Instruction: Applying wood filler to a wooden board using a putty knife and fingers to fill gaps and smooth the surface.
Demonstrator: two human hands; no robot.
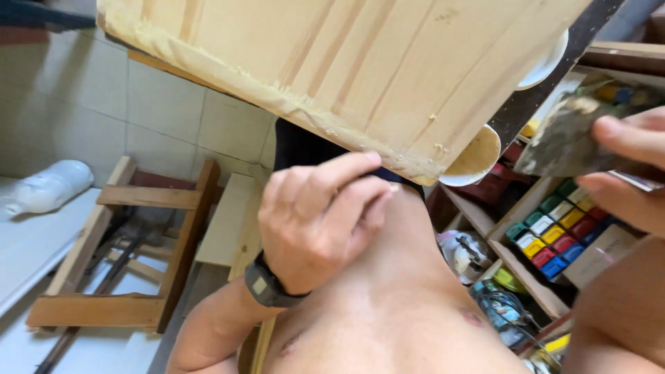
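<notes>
A pale pine board [388,62] fills the top of the view, with rough filler smeared along its lower edge. My left hand [318,221], with a dark wristwatch [267,285] on its wrist, is curled just under that edge, and the index fingertip touches the wood. I see nothing inside its fingers. My right hand [630,173] is at the right edge and pinches a putty knife [564,138] whose blade is caked with greyish filler. The blade is held off the board's right side. My bare chest lies below both hands.
A wooden trestle [138,256] stands on the tiled floor at the left, with a white bag [48,187] beside it. Wooden shelves at the right hold several small coloured paint pots [554,232] and clutter. A round pale disc [478,159] sticks out under the board.
</notes>
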